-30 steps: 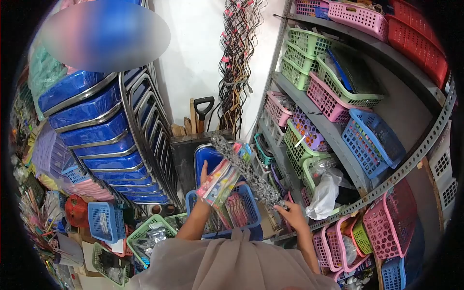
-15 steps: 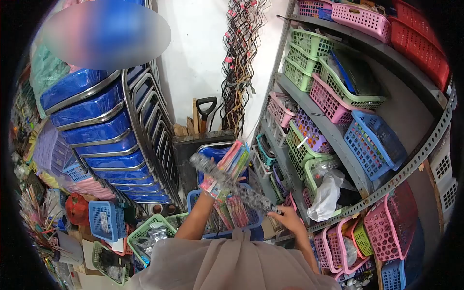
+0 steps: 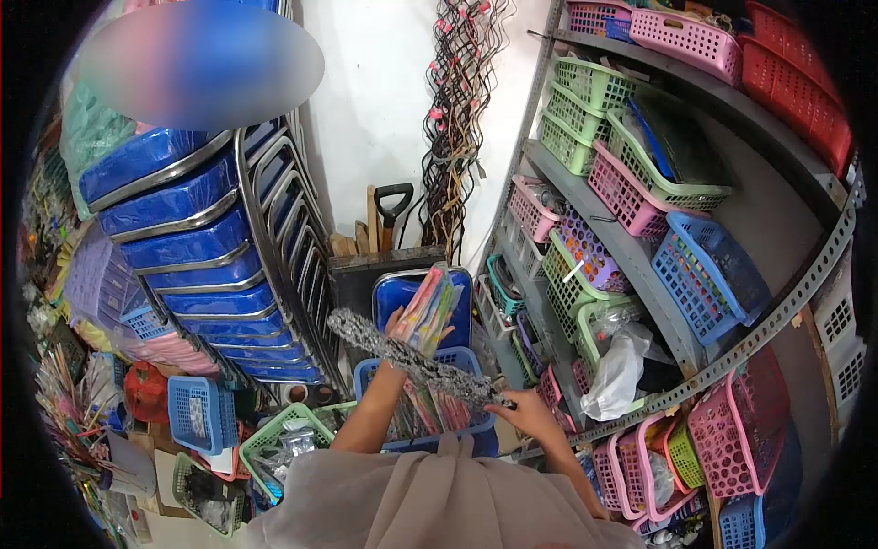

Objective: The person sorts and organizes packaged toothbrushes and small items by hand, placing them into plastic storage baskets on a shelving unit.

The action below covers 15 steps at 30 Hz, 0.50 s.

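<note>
My right hand (image 3: 525, 411) is closed around the end of a fuzzy grey-and-black duster (image 3: 422, 363). The duster slants up to the left, passing in front of my left wrist. In my left hand (image 3: 395, 331) is a bundle of clear plastic packets (image 3: 432, 309) with pink, yellow and green contents that I cannot make out. Its fingers are partly hidden behind the bundle. Below both hands stands a blue basket (image 3: 479, 359) with more pink and green packets in it.
Blue chairs (image 3: 206, 252) are stacked at the left. A metal shelf (image 3: 631, 265) full of plastic baskets runs along the right. A green basket (image 3: 320, 423) stands low at the left, and a black-handled tool (image 3: 391, 206) leans by the white wall.
The duster has shifted left and slightly down across the packets, with my right hand moving left too. My left hand still holds the bundle, now a bit less covered by the duster.
</note>
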{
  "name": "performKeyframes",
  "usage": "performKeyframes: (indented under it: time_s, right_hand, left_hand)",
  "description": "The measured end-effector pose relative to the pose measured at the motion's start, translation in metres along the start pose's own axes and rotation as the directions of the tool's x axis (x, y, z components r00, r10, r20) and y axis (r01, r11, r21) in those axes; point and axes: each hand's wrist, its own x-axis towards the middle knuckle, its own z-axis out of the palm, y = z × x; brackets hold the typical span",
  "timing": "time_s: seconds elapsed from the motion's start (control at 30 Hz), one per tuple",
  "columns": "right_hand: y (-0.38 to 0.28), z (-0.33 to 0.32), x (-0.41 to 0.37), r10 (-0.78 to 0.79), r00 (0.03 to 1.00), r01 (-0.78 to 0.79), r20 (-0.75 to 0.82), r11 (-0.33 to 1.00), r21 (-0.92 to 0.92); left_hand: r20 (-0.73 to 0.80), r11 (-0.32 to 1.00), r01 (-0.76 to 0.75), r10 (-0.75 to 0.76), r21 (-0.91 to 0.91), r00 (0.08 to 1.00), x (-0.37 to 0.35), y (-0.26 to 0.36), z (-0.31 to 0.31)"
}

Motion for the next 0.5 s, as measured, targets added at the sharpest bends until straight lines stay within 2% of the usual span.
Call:
performKeyframes:
  time_s: [0.1, 0.13, 0.2, 0.23, 0.27, 0.3, 0.37, 0.43, 0.47, 0.5]
  right_hand:
    - [-0.006, -0.004, 0.000, 0.003, 0.997, -0.005, -0.073, 0.999, -0.032]
    - [-0.004, 0.000, 0.000, 0.027, 0.998, -0.027, -0.063, 1.000, 0.005]
    - [0.009, 0.009, 0.000, 0.052, 0.997, -0.050, -0.058, 0.998, 0.042]
    - [0.022, 0.014, -0.001, -0.026, 0.999, 0.027, -0.031, 0.999, 0.022]
    - [0.018, 0.013, 0.000, -0.104, 0.995, 0.104, -0.001, 0.995, 0.004]
    - [0.014, 0.010, 0.000, -0.103, 0.995, 0.103, -0.002, 0.995, 0.005]
    - [0.006, 0.002, 0.000, 0.066, 0.998, -0.066, -0.001, 0.998, 0.012]
    - [0.012, 0.009, 0.000, 0.093, 0.996, -0.094, 0.015, 0.995, 0.020]
    - [0.015, 0.012, 0.001, 0.117, 0.993, -0.118, 0.028, 0.993, 0.026]
    - [0.019, 0.013, 0.000, 0.122, 0.992, -0.122, 0.027, 0.992, 0.027]
  left_hand:
    - [0.165, 0.893, 0.141, -0.076, -0.427, 0.983, 0.001, -0.003, -0.006]
    - [0.162, 0.893, 0.140, -0.076, -0.428, 0.984, -0.001, -0.004, -0.007]
    - [0.060, 0.922, 0.102, -0.085, -0.374, 0.995, -0.002, -0.007, -0.009]
    - [-0.015, 0.971, 0.055, -0.060, -0.235, 0.998, -0.006, -0.001, 0.015]
    - [-0.013, 0.971, 0.058, -0.062, -0.234, 0.998, -0.006, -0.002, 0.014]
    - [0.008, 0.965, 0.070, -0.070, -0.251, 0.998, -0.008, -0.002, 0.013]
    - [0.023, 0.960, 0.084, -0.080, -0.268, 0.996, -0.011, -0.004, 0.010]
    - [0.045, 0.855, 0.117, -0.110, -0.505, 0.993, -0.011, -0.008, 0.002]
    - [0.044, 0.854, 0.120, -0.114, -0.507, 0.993, -0.012, -0.007, 0.007]
    - [-0.022, 0.918, 0.100, -0.118, -0.383, 0.993, -0.014, -0.006, 0.013]
